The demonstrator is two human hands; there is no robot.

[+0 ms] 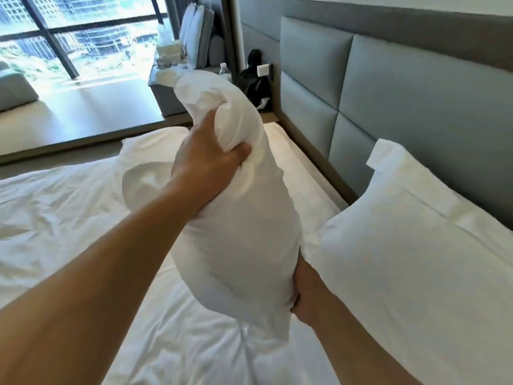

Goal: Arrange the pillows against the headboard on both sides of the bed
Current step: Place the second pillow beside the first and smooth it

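I hold a plump white pillow [236,218] up over the bed, lengthwise, its far end pointing toward the nightstand. My left hand [206,159] grips its upper part, fingers dug into the fabric. My right hand [306,295] clutches its lower end from underneath. A second white pillow [410,259] lies on the near side, leaning against the grey padded headboard [388,95]. Another white pillow [151,145] lies flat on the far side of the bed, apart from the headboard and partly hidden by the held pillow.
The white sheet [55,212] is rumpled. Beyond the bed's far side, a nightstand [266,116] carries a black bag [254,81] and a water bottle [224,70]. Grey cushions [198,34] stand on a bench by the large window [77,31].
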